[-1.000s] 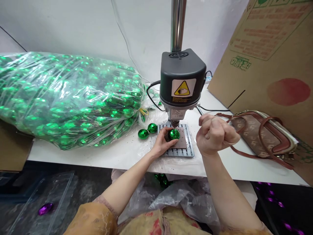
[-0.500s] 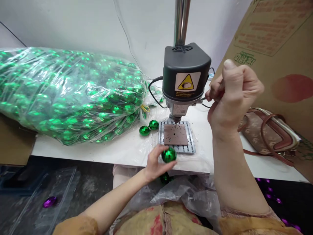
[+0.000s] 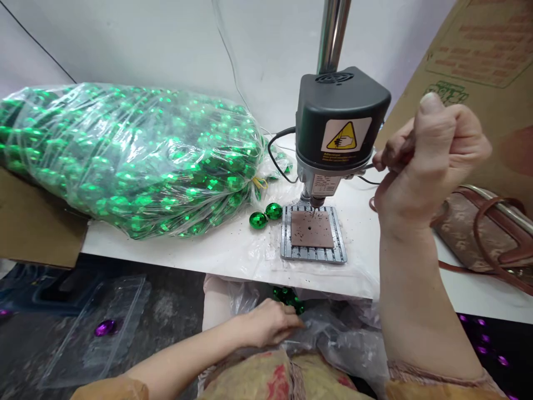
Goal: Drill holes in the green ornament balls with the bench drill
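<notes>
Hands work apart at the bench. The left hand point(image 3: 270, 325) rests knuckles-up on clear plastic sheeting point(image 3: 333, 333) below and in front of the drill press point(image 3: 341, 122), its fingers curled so that any hold cannot be told. The right hand point(image 3: 428, 161), just right of the drill press, is clenched round the thin feed lever point(image 3: 372, 165).

Well left of the drill press lies a bulging bag of green baubles point(image 3: 125, 155). Two loose green baubles point(image 3: 265, 215) sit just left of its base plate point(image 3: 313, 233), which is bare beneath the bit. A few dropped baubles point(image 3: 287, 297) show under the table point(image 3: 208, 253) edge, below the drill press. That small heap beside so full a bag suggests most of the work is left. A brown handbag point(image 3: 478, 228) lies to the right of the drill press.
</notes>
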Demonstrator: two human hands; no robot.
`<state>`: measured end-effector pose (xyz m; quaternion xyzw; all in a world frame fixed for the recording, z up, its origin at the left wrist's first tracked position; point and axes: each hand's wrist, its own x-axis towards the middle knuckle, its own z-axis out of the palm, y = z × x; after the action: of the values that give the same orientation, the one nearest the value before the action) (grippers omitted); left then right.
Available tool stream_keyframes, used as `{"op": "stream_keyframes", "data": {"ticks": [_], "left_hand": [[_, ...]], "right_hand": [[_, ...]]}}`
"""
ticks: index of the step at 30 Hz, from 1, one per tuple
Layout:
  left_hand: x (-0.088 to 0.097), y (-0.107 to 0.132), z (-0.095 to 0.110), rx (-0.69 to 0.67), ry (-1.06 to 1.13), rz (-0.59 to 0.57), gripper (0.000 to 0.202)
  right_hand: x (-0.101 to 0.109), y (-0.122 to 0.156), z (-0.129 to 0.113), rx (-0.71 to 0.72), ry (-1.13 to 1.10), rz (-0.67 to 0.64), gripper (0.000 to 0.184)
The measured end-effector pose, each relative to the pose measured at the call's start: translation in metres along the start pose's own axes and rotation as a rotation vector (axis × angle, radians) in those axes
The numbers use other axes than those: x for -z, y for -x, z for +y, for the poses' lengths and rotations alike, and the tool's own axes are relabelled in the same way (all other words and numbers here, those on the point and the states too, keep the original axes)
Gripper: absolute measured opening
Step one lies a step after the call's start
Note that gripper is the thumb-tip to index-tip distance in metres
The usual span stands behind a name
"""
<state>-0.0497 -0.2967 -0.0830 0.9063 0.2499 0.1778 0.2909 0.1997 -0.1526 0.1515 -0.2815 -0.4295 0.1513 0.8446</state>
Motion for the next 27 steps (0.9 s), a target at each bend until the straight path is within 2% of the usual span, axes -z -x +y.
{"op": "stream_keyframes", "data": {"ticks": [1,3,5,7,9,10,12,13,14,16,18,20,23,27], "left_hand": [[0.015,-0.012,0.001,-0.057,0.005,0.017,0.033],[0.05,-0.041,-0.005,-0.059,-0.066,0.214,0.034],[0.085,-0.073,-0.022,0.096,-0.281,0.435,0.028],[0.112,-0.103,-0.046,0.355,-0.474,0.474,0.035],[0.128,-0.124,-0.069,0.559,-0.564,0.394,0.052],[0.133,-0.132,-0.079,0.605,-0.576,0.342,0.055],[0.135,-0.14,-0.092,0.582,-0.549,0.272,0.049],[0.134,-0.142,-0.095,0.542,-0.511,0.28,0.045],[0.132,-0.143,-0.096,0.505,-0.453,0.324,0.042],[0.127,-0.145,-0.095,0.471,-0.249,0.488,0.042],[0.121,-0.147,-0.091,0.461,0.079,0.665,0.045],[0.114,-0.151,-0.087,0.438,0.451,0.754,0.05],[0.102,-0.157,-0.081,0.406,0.797,0.735,0.056],[0.086,-0.161,-0.078,0.384,0.83,0.688,0.061]], "right_hand": [[0.0,0.0,0.0,-0.002,-0.004,0.001,0.041],[0.001,0.0,0.001,0.002,-0.008,0.005,0.041],[0.001,0.0,0.002,0.015,-0.014,0.011,0.041],[0.0,-0.001,0.003,0.026,-0.021,0.022,0.041],[0.0,-0.001,0.002,0.025,-0.024,0.025,0.041],[0.0,0.0,0.002,0.019,-0.02,0.018,0.041],[0.0,0.0,0.001,0.015,-0.009,-0.004,0.041],[0.0,0.001,0.0,0.019,-0.003,-0.014,0.041],[0.0,0.001,0.0,0.023,0.002,-0.019,0.041],[0.001,0.001,0.0,0.028,0.007,-0.018,0.041],[0.001,0.001,0.001,0.033,0.004,-0.009,0.041],[0.001,0.0,0.002,0.034,0.002,-0.007,0.041],[0.001,0.0,0.003,0.042,-0.018,-0.011,0.045],[0.001,-0.001,0.005,0.055,-0.032,-0.008,0.05]]}}
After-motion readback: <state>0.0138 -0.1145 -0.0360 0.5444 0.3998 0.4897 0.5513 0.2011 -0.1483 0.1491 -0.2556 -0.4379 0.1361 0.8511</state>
